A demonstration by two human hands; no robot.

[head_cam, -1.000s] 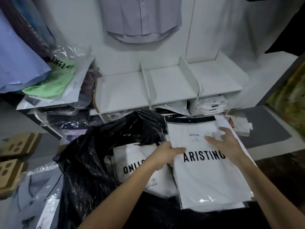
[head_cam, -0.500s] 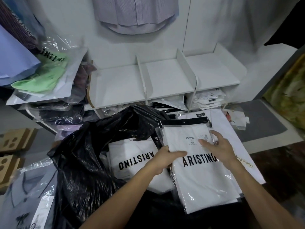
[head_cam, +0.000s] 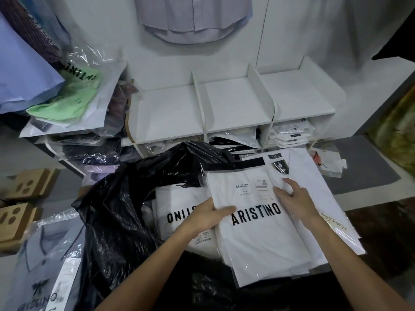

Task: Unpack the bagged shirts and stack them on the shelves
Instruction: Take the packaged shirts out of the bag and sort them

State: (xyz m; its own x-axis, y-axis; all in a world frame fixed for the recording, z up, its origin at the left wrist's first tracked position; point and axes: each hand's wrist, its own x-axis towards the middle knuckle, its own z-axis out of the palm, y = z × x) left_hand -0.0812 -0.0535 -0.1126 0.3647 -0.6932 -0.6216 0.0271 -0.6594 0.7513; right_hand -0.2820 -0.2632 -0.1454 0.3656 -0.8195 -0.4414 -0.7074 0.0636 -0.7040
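Slick clear plastic under both hands: left hand (head_cam: 210, 217) gripping the near-left edge of the top bagged shirt (head_cam: 258, 223), thumb curled over onto its printed face; right hand (head_cam: 294, 198) laid on the right side, fingers spread and slightly bent, whether hooked round the far edge not clear. Held low over the open black sack (head_cam: 116, 212), on top of a loose stack of the same white packs.

Likely trouble: glossy sleeves sliding on one another, so lower packs fanning out and dropping back if lifted with a tilt or a loose hold; also snagging on the sack's crumpled rim.

Counted: two hands; one pack on top, at least two more edges showing beneath, exact number unclear; one more pack (head_cam: 177, 212) in the sack, print upside down; three bare upper shelf bays (head_cam: 235, 104); three lower bays, partly filled.
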